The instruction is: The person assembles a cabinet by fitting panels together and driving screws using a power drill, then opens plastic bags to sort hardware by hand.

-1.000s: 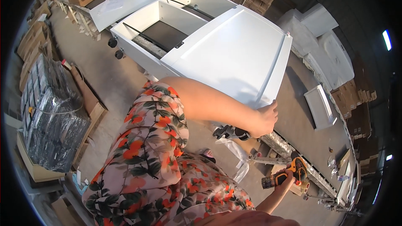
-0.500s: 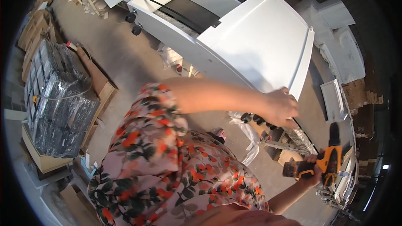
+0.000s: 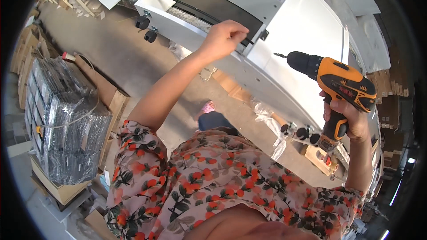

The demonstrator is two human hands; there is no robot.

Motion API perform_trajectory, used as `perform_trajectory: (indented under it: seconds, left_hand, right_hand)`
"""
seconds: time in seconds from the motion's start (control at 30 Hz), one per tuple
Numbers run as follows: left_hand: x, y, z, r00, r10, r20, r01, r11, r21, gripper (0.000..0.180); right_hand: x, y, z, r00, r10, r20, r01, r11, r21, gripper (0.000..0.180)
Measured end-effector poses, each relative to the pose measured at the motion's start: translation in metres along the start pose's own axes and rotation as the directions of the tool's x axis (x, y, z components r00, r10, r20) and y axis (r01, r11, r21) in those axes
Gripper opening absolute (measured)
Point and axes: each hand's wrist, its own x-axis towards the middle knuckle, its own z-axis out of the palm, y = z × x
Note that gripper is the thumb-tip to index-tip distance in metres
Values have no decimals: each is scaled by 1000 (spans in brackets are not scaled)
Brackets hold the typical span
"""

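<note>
Two black castors (image 3: pixel 143 22) jut from the left end of the white cabinet (image 3: pixel 262 78) in front of you. To their right, a thin black rod (image 3: pixel 187 6) slants along the cabinet's open, dark-bottomed compartment and passes behind your left hand (image 3: pixel 222 40). That hand is over the cabinet's near edge, fingers curled narrow; I cannot tell whether they pinch anything or touch the rod. Just beyond it, a small black bracket (image 3: pixel 264 34) sits at the corner of the smooth white panel (image 3: pixel 307 26) on the cabinet's right part. Above this panel, your right hand (image 3: pixel 351 113) grips the handle of a cordless drill (image 3: pixel 342 78), orange and black with a black chuck; its slim bit points left, near the bracket but apart from it.

For edges and room: well left of the cabinet stands a film-wrapped stack (image 3: pixel 66 124), with brown floor (image 3: pixel 129 58) stretching between. The cabinet's near edge slants down toward your right, past crumpled clear plastic (image 3: pixel 278 142) on the floor, to more castors at its right end. Floor also separates that edge from your floral top (image 3: pixel 213 164).
</note>
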Motion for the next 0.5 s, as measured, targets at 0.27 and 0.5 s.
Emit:
perform_trajectory:
  seconds: [0.27,0.5]
  left_hand:
    - [39,-14,1,839,-171,516,252,964,-90,37]
    - [48,10,42,758,-99,644,229,966,-121,45]
  right_hand:
    - [77,-40,8,991,131,3,-129,979,-159,32]
    - [48,-49,-14,947,314,-70,-321,914,-249,38]
